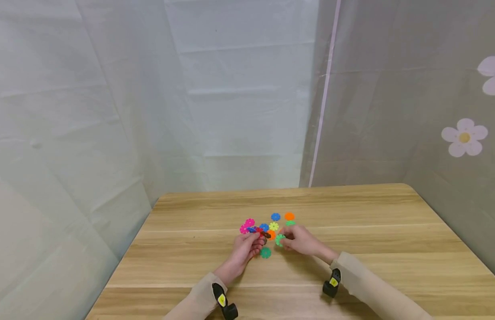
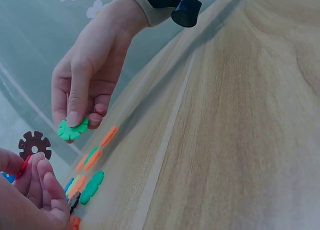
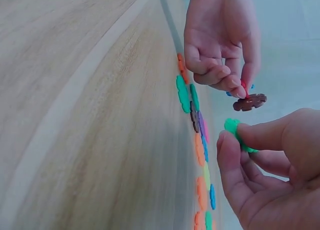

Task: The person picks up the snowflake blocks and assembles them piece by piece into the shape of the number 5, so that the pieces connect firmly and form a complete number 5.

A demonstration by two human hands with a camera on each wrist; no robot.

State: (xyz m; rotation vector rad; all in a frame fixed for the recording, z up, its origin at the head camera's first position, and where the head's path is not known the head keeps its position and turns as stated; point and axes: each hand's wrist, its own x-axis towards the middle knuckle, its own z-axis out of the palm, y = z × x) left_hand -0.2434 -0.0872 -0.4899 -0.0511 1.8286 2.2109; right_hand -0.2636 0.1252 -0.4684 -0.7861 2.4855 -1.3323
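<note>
Wood-grain, pale brown tabletop [image 1: 183,266]: bears scattered notched plastic discs [image 1: 273,226] in many colours.
Left hand [image 1: 244,249]: pinches a red, blue and brown cluster [image 2: 35,141] of plastic discs above it.
Right hand [image 1: 305,241]: pinches a bright green, round plastic disc [image 2: 70,133] near the cluster, yet apart.
Cluster: could twist loose if misaligned slots were forced.
Green disc: flat, petal-edged, slotted.

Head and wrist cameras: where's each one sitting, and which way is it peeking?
Head: worn there, facing forward and down at the table; left hand, right hand and sleeves show.
Left wrist: worn there, facing the right hand; both hands show.
Right wrist: worn there, facing the left hand; both hands show.
Wrist views share the green disc and brown disc.
</note>
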